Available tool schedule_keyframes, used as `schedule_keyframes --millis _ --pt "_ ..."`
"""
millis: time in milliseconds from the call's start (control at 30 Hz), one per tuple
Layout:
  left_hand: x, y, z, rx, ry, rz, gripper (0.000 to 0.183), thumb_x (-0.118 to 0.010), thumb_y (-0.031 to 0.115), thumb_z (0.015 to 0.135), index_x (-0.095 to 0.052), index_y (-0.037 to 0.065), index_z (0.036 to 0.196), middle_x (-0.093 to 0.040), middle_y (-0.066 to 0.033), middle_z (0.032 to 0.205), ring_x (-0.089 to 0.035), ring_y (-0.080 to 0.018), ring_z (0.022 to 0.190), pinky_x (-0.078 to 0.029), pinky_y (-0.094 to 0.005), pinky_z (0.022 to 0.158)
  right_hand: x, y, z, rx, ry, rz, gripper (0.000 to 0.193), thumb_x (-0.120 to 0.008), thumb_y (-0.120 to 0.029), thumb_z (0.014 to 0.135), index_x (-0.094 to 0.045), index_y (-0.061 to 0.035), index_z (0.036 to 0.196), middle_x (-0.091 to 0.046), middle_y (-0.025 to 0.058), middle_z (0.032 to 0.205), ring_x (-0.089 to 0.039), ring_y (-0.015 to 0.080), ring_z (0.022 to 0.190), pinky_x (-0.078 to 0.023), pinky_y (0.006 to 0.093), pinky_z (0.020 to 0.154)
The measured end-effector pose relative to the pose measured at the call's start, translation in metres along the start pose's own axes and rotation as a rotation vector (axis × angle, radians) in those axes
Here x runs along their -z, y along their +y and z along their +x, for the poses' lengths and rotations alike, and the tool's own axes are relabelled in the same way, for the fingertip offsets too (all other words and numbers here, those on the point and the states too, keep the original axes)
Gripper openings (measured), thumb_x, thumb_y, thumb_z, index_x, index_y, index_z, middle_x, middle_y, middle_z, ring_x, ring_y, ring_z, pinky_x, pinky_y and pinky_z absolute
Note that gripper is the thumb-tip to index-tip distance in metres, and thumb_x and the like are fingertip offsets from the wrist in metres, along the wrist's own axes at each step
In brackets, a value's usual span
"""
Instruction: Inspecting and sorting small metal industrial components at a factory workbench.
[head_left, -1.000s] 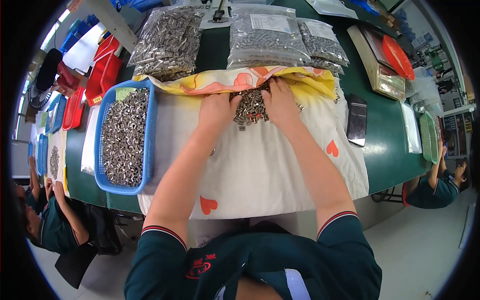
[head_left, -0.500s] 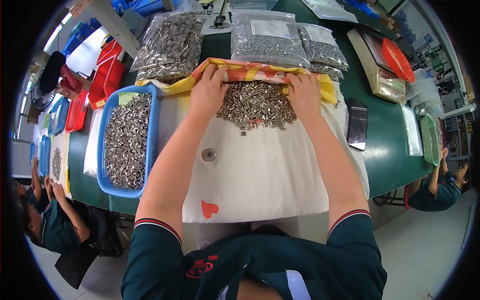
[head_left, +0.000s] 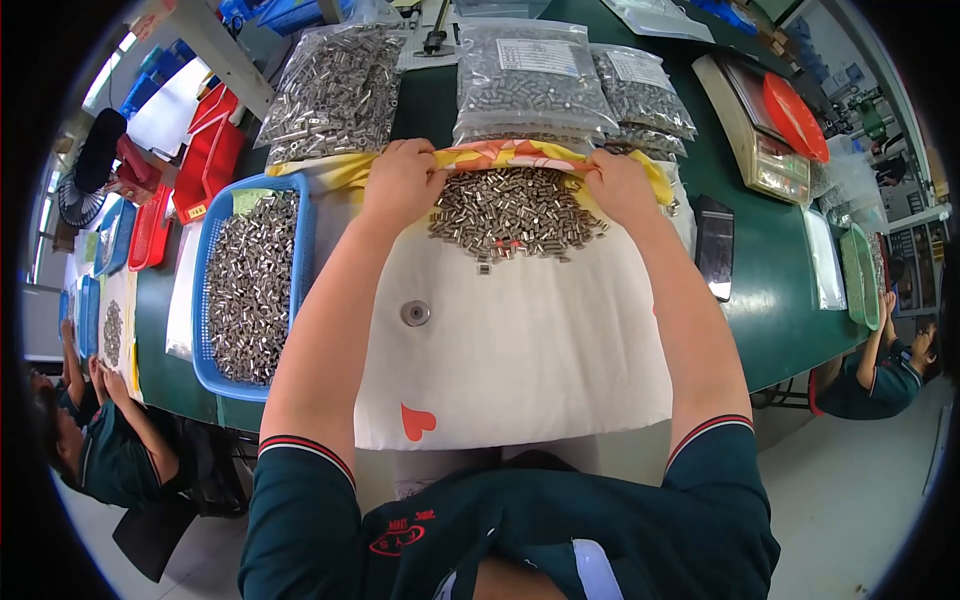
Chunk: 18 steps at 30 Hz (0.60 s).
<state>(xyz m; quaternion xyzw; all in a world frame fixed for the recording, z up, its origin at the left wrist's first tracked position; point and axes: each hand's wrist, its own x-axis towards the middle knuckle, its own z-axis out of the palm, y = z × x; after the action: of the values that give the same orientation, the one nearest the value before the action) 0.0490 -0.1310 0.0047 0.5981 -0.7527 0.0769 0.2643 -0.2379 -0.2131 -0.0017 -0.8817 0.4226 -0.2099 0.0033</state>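
Observation:
A white cloth (head_left: 510,350) covers the table in front of me, its far edge rolled over to show a yellow and orange patterned band (head_left: 500,152). My left hand (head_left: 403,185) is closed on the left part of that band, fingers curled over it. Further right, my right hand (head_left: 620,187) grips the same band; its fingertips are partly hidden. Between the hands, against the fold, lies a heap of small metal cylinders (head_left: 515,212). A round metal disc with a central hole (head_left: 415,313) rests on the cloth nearer me, above a red heart print (head_left: 418,421).
To the left stands a blue basket (head_left: 201,300) full of similar cylinders. Clear bags of metal parts (head_left: 335,90) line the far side. A phone (head_left: 714,250) and a scale (head_left: 750,135) with a red-orange dish (head_left: 796,118) are right. Co-workers sit at both sides.
Both hands have gone from resting with spread fingers on the fold to curling closed around it. The left hand moved slightly left, the right slightly right, and the patterned band is narrower.

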Motion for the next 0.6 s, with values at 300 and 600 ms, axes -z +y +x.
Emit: schedule_keyframes --millis 300,600 --pt "-0.005 0.014 0.008 0.370 0.039 -0.115 0.017 -0.058 0.018 0.078 -0.062 0.007 0.090 -0.062 -0.0108 0.093 -0.057 -0.0282 0.089 -0.045 -0.0368 0.075 0.006 0.002 -0.011 -0.234 0.338 0.012 0.013 -0.055 -0.014 0.078 -0.057 -0.0043 0.086 -0.061 0.0149 0.082 -0.057 0.0303 0.081 -0.043 0.0414 0.069" --pt "0.018 0.040 -0.048 0.151 0.038 -0.261 0.027 -0.061 0.021 0.076 -0.058 0.005 0.097 -0.056 -0.0120 0.104 -0.053 -0.0291 0.097 -0.042 -0.0357 0.084 -0.008 -0.045 -0.059 -0.299 0.112 -0.016 0.035 -0.051 -0.023 0.082 -0.051 0.0012 0.107 -0.052 0.0189 0.109 -0.046 0.0338 0.104 -0.035 0.0407 0.090"
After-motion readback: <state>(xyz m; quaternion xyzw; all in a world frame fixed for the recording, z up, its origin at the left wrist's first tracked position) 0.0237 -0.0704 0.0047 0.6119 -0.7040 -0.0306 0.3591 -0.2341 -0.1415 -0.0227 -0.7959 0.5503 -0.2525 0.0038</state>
